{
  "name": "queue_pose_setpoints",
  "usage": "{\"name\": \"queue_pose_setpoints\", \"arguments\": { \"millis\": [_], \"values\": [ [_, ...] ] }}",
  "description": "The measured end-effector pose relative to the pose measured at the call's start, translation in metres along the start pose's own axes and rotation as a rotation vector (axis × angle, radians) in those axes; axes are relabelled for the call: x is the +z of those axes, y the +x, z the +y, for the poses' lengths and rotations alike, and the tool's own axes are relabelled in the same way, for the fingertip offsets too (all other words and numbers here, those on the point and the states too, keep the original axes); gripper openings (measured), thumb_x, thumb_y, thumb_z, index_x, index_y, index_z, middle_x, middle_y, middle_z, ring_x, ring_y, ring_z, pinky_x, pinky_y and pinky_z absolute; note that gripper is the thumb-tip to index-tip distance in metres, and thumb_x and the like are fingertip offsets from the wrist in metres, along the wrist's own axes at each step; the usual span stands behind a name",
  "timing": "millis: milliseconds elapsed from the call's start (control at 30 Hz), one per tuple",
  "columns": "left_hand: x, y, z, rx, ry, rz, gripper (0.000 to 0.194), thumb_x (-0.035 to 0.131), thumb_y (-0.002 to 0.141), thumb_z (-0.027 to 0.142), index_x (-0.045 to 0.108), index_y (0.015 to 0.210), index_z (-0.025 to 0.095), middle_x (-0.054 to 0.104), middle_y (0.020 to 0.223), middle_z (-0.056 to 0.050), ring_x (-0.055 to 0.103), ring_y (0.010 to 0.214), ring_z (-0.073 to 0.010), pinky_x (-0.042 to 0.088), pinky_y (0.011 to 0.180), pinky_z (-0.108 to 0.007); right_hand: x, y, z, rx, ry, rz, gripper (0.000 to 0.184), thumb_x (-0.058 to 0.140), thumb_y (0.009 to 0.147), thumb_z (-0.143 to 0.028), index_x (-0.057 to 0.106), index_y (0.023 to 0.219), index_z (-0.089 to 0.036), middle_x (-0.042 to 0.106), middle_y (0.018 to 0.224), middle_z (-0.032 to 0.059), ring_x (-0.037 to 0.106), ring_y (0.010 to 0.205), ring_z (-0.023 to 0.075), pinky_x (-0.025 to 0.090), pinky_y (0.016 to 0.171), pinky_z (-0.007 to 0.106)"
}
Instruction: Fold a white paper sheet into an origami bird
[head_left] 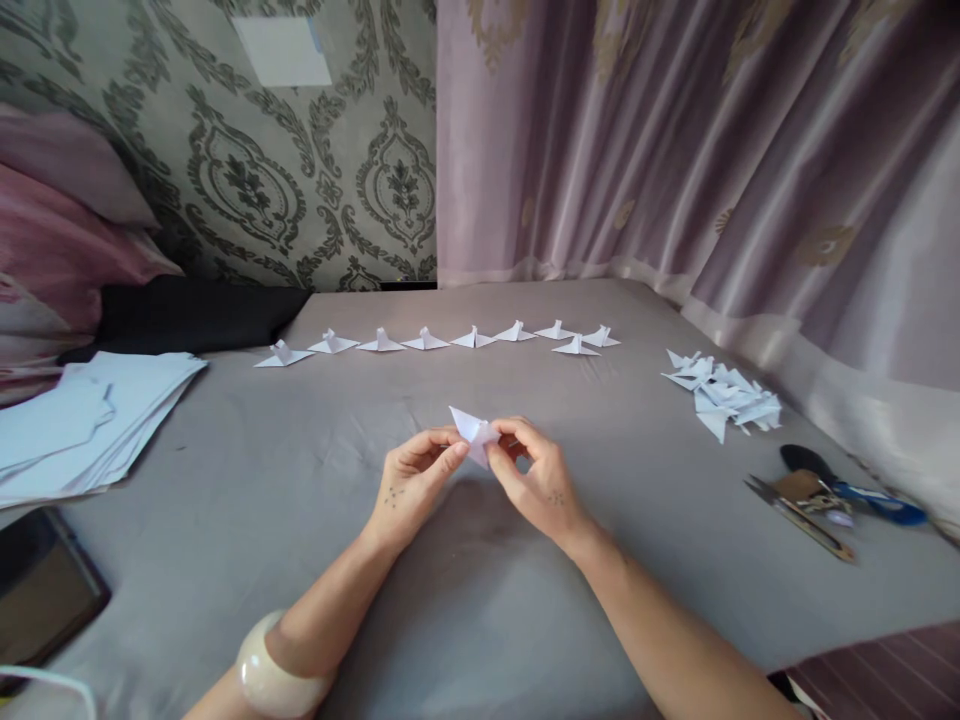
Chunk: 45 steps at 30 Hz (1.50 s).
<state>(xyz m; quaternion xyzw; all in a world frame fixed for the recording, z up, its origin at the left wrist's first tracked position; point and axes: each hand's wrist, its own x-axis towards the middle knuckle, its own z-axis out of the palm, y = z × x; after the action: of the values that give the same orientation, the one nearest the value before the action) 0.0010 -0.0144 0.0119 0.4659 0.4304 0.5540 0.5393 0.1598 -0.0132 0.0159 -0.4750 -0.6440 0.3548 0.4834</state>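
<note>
A small folded white paper piece is held above the grey bed sheet between both hands. My left hand pinches its left side with thumb and fingers. My right hand pinches its right side, fingers curled. A cream bangle sits on my left wrist.
A row of several finished folded paper figures lies across the sheet further back. A heap of folded paper pieces lies at right, with scissors and a ruler nearer. A stack of white paper sheets and a dark tablet are at left.
</note>
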Motion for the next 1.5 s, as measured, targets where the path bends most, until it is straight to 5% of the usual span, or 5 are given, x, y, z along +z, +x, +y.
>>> {"name": "queue_pose_setpoints", "arguments": {
  "millis": [433, 867, 1133, 1233, 1500],
  "values": [
    [0.0, -0.002, -0.003, 0.103, -0.092, 0.009, 0.023, 0.077, 0.071, 0.019, 0.061, 0.087, 0.019, 0.063, 0.075, 0.003, 0.058, 0.068, -0.0081, 0.047, 0.065, -0.019, -0.005, 0.007, 0.011, 0.327, 0.601, -0.249, 0.02, 0.064, 0.085, -0.04, 0.064, 0.08, -0.02, 0.056, 0.076, -0.0019, 0.049, 0.076, 0.0118, 0.037, 0.077, 0.026],
    [-0.002, -0.007, -0.005, 0.163, 0.259, -0.011, 0.015, 0.071, 0.077, 0.03, 0.065, 0.081, 0.018, 0.063, 0.078, -0.002, 0.056, 0.072, -0.0137, 0.045, 0.072, -0.025, 0.001, -0.005, -0.002, 0.142, 0.027, -0.163, 0.046, 0.075, 0.07, -0.042, 0.053, 0.106, -0.024, 0.061, 0.104, 0.0033, 0.056, 0.098, 0.0206, 0.044, 0.089, 0.035],
    [-0.002, -0.009, -0.002, 0.303, 0.395, -0.075, 0.004, 0.063, 0.083, 0.023, 0.063, 0.086, 0.02, 0.061, 0.1, -0.007, 0.057, 0.092, -0.0172, 0.044, 0.085, -0.029, -0.002, -0.003, -0.008, 0.084, -0.041, -0.13, 0.021, 0.061, 0.08, -0.031, 0.055, 0.098, -0.021, 0.064, 0.094, 0.0034, 0.061, 0.089, 0.0188, 0.046, 0.084, 0.032],
    [-0.004, -0.007, -0.001, 0.215, 0.336, -0.101, 0.005, 0.064, 0.083, 0.023, 0.061, 0.083, 0.019, 0.06, 0.116, -0.009, 0.054, 0.111, -0.0207, 0.038, 0.098, -0.032, -0.004, -0.002, -0.009, 0.106, -0.034, -0.165, 0.021, 0.061, 0.081, -0.032, 0.057, 0.099, -0.02, 0.066, 0.092, 0.0029, 0.062, 0.085, 0.0182, 0.047, 0.08, 0.031],
    [-0.005, -0.002, -0.009, 0.033, 0.135, -0.091, 0.023, 0.07, 0.078, 0.031, 0.06, 0.095, 0.019, 0.063, 0.087, -0.003, 0.06, 0.085, -0.0159, 0.047, 0.083, -0.029, -0.003, -0.001, -0.003, 0.134, -0.061, -0.106, 0.03, 0.067, 0.077, -0.037, 0.06, 0.103, -0.024, 0.067, 0.104, 0.0032, 0.061, 0.097, 0.0193, 0.046, 0.088, 0.033]
  ]
}}
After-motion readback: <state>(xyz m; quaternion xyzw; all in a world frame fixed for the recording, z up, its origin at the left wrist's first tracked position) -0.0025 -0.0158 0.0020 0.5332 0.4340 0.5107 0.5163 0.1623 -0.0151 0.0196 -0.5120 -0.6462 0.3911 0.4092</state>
